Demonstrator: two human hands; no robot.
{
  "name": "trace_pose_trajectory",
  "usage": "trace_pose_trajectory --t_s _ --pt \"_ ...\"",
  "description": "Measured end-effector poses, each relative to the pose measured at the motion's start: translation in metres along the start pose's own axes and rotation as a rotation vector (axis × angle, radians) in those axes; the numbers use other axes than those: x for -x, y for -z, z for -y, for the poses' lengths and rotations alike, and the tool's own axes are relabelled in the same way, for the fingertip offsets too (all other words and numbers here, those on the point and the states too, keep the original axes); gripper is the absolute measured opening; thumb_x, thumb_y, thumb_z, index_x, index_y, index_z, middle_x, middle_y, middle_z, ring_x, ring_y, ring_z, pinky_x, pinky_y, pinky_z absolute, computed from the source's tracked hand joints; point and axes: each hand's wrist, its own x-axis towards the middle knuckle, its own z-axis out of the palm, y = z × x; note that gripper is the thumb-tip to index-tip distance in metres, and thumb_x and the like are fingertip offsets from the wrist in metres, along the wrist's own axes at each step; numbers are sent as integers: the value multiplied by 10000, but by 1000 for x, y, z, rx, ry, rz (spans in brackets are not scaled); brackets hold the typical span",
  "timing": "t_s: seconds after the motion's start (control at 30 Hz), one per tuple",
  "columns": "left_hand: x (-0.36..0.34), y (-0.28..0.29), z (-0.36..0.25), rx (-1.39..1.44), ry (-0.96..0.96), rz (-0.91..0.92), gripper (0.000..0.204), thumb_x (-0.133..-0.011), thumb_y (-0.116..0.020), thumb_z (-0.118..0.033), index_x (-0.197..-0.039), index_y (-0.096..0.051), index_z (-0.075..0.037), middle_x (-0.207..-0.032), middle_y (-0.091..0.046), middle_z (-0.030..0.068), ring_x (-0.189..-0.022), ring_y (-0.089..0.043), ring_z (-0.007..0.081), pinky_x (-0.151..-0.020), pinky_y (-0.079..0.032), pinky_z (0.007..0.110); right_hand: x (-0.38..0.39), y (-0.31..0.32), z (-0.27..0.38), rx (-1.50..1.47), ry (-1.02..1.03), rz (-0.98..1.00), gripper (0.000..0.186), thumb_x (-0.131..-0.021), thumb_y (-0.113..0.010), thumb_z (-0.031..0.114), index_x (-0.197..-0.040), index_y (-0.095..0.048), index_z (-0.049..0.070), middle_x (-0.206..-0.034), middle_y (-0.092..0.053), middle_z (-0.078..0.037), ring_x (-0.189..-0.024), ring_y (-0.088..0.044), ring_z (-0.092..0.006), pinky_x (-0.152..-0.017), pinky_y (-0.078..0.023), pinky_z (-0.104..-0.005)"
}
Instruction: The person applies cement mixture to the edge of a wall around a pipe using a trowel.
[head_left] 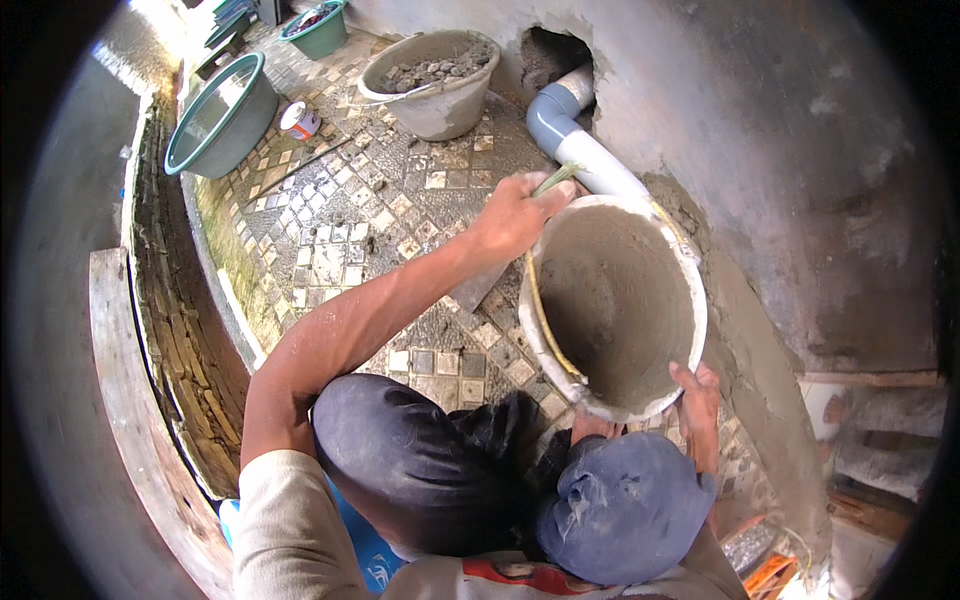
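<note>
A round bucket (615, 300) with a pale, mortar-smeared rim is tilted so that its opening faces me. Wet grey mortar coats its inside, and a yellowish wire handle (545, 325) hangs along its left side. My left hand (520, 215) is closed around a pale green handle (556, 179), against the bucket's far left rim. A flat grey piece (478, 288) shows below that wrist; whether it belongs to the green handle I cannot tell. My right hand (697, 395) grips the bucket's near right rim, thumb on the edge, other fingers partly hidden.
A white pipe with a grey elbow (553, 115) comes out of a wall hole just beyond the bucket. Farther back stand a tub of mortar (432, 85), a green basin (225, 115) and a small can (299, 121). Fresh mortar (750, 310) lines the wall's foot at right.
</note>
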Motion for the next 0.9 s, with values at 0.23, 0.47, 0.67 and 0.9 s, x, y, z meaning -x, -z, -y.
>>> trace_pose_trajectory --t_s 0.23,0.47,0.67,0.9 --pt "41 72 -16 274 104 -260 373 -1049 -605 -311 -1117 -699 43 -988 -727 96 -856 -686 176 -802 -564 346 -52 -58 2 39 16 153 306 -1026 -635 269 -1097 -696 -22 -802 -712 -74 -620 -673 -171 -562 -541 -302" --pt "140 196 -38 106 -145 -738 424 -1016 -641 -384 -1116 -719 21 -960 -731 85 -800 -672 137 -742 -539 305 -97 -130 108 347 338 488 481 -1106 -451 390 -1205 -648 -38 -735 -681 -89 -598 -652 -172 -568 -551 -318" --pt "205 260 66 260 -228 -1325 395 -1057 -584 -330 -1111 -707 42 -944 -718 87 -812 -672 144 -731 -536 288 -199 -282 175 214 187 620 526 -1094 -477 450 -1276 -574 -33 -898 -704 -108 -714 -668 -173 -642 -551 -328" --pt "229 236 154 440 -192 -1614 419 -1095 -499 -290 -1155 -667 89 -1059 -705 136 -865 -675 203 -797 -560 360 -307 -448 202 -219 11 519 798 -976 -695 417 -1518 -288 -5 -1370 -486 -350 -1201 -602 -496 -999 -542 -608"
